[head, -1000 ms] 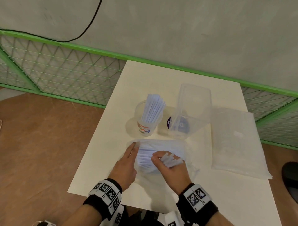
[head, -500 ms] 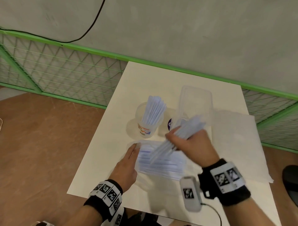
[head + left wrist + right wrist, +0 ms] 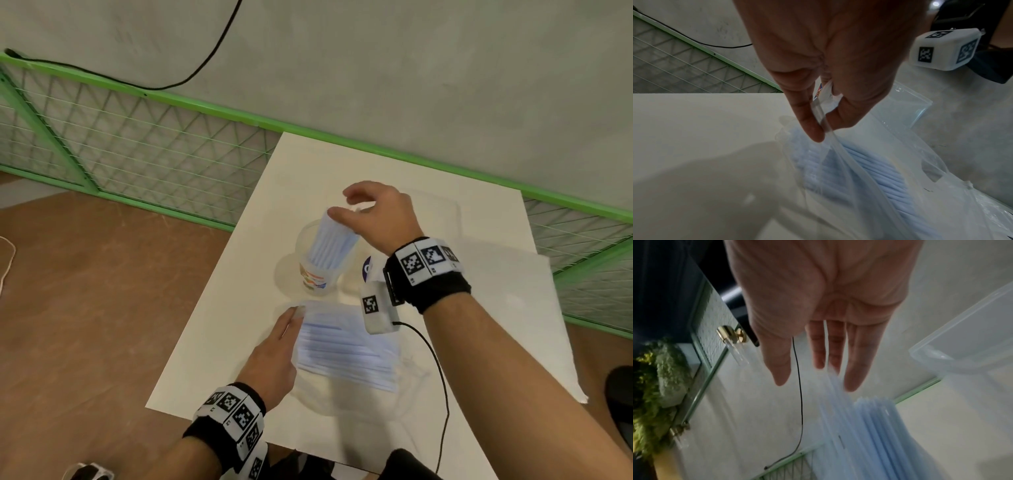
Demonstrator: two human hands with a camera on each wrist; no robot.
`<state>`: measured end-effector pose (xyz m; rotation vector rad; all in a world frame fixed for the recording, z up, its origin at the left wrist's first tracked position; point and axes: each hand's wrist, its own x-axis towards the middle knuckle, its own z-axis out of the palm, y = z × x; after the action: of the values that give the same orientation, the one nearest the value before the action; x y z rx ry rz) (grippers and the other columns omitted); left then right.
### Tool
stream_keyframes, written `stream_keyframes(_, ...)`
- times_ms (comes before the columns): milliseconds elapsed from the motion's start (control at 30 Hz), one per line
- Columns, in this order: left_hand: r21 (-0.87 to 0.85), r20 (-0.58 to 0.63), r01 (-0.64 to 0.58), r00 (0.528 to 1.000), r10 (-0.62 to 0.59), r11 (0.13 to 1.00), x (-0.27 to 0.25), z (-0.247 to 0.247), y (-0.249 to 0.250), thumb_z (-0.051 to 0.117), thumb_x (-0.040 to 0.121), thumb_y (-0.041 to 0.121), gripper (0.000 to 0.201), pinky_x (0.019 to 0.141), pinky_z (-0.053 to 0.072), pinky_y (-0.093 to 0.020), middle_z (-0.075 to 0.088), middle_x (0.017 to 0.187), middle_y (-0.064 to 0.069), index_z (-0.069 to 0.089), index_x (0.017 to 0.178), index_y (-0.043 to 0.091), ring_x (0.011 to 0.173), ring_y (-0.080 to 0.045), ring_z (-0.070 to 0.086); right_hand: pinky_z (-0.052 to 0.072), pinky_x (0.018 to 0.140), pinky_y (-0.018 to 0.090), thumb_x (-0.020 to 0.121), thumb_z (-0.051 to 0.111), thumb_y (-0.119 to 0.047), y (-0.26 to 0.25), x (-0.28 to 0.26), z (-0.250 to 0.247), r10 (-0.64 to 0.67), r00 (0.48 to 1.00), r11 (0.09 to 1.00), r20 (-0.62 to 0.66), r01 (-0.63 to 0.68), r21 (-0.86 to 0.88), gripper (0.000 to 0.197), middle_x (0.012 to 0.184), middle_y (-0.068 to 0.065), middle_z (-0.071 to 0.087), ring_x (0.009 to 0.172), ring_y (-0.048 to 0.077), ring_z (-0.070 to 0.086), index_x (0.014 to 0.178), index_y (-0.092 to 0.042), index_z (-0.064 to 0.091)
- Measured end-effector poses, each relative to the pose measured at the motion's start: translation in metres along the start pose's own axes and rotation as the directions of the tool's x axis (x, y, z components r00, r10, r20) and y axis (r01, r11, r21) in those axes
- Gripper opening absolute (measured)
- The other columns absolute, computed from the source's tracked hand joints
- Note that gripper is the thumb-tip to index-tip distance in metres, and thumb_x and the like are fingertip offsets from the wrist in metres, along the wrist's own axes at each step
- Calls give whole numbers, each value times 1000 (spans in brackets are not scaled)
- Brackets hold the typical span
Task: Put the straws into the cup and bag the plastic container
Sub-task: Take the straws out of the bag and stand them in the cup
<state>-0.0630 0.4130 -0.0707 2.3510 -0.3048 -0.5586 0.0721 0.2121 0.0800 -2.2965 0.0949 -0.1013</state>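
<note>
A clear cup (image 3: 320,277) with a printed label stands mid-table, full of pale blue straws (image 3: 331,240). My right hand (image 3: 346,205) hovers just above their tops, fingers straight and holding nothing; in the right wrist view the hand (image 3: 818,378) is spread over the straws (image 3: 873,426). Near the table's front lies a clear bag of straws (image 3: 346,353). My left hand (image 3: 294,313) pinches that bag's mouth edge between thumb and finger (image 3: 813,129), with straws (image 3: 869,175) inside. The clear plastic container (image 3: 972,340) stands right of the cup, mostly hidden behind my right hand in the head view.
A large flat clear bag (image 3: 513,308) lies on the right part of the white table (image 3: 233,329). A green mesh fence (image 3: 137,154) and a grey wall run behind. Brown floor lies to the left. A black cable (image 3: 435,370) trails from my right wrist.
My right hand pulled a bundle of straws out of the bag, carried it up to the cup and let it go there. The left hand stayed on the bag's edge.
</note>
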Motion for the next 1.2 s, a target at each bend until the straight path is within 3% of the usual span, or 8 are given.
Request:
stream_keyframes(133, 13, -1, -3, 1000, 3, 1000, 1, -1, 2, 46, 81, -6, 90, 87, 50, -27, 0, 158, 23, 9, 153, 35, 96, -20, 61, 50, 82, 25, 80, 75, -43, 3, -12, -16, -78, 984, 997, -160, 74, -30, 46, 118, -10, 61, 99, 10, 59, 120, -27, 60)
stream_keyframes(300, 26, 20, 4, 1000, -5, 1000, 3, 0, 2, 46, 81, -6, 92, 84, 50, -26, 0, 157, 24, 7, 153, 36, 92, -20, 61, 47, 67, 12, 82, 58, -7, 2, -60, -23, -221, 955, 972, -196, 233, 39, 23, 94, -10, 67, 76, 6, 62, 98, -22, 66)
stream_keyframes(433, 35, 34, 21, 999, -22, 999, 6, 1, 5, 46, 81, -6, 91, 82, 52, -33, -1, 158, 22, 7, 153, 35, 87, -22, 61, 46, 73, 20, 75, 51, -9, 30, -122, 22, -233, 963, 966, 138, 245, -77, 26, 86, -9, 67, 71, 4, 58, 91, -21, 68)
stream_keyframes(533, 41, 43, 14, 999, -16, 999, 6, 3, 6, 46, 82, -6, 91, 82, 52, -33, -1, 159, 20, 6, 153, 34, 89, -23, 62, 48, 84, 34, 85, 49, -8, 75, -158, 68, -51, 888, 929, 456, 210, -306, 34, 111, 0, 64, 98, 19, 59, 114, -18, 64)
stream_keyframes(600, 61, 53, 15, 998, -18, 998, 6, 5, 6, 46, 83, -5, 92, 82, 52, -31, -4, 159, 21, 3, 153, 35, 90, -21, 61, 51, 81, 42, 83, 54, -5, 103, -176, 91, 18, 861, 853, 508, 252, -458, 44, 123, 4, 58, 104, 28, 58, 126, -15, 57)
stream_keyframes(700, 71, 55, 14, 998, -18, 997, 6, 6, 6, 46, 83, -4, 92, 80, 51, -29, -5, 158, 22, 2, 153, 36, 92, -20, 61, 54, 55, 33, 54, 81, -10, 128, -190, 111, 24, 893, 750, 450, 281, -599, 58, 107, 0, 64, 79, 23, 65, 110, -18, 66)
stream_keyframes(767, 66, 49, 11, 999, -14, 998, 4, 6, 5, 47, 83, -4, 92, 81, 52, -29, -5, 158, 23, 3, 152, 37, 91, -19, 62, 52, 51, 31, 45, 85, -11, 139, -192, 120, 21, 917, 718, 398, 263, -644, 60, 101, -1, 65, 73, 21, 64, 102, -19, 68)
stream_keyframes(1200, 46, 21, 0, 1000, -1, 999, -4, 6, -1, 47, 83, -3, 89, 83, 48, -22, -2, 158, 23, 7, 153, 34, 96, -17, 60, 53, 57, 36, 47, 84, -10, 142, -184, 137, 63, 934, 695, 351, 211, -687, 48, 88, 1, 67, 70, 24, 63, 92, -17, 69)
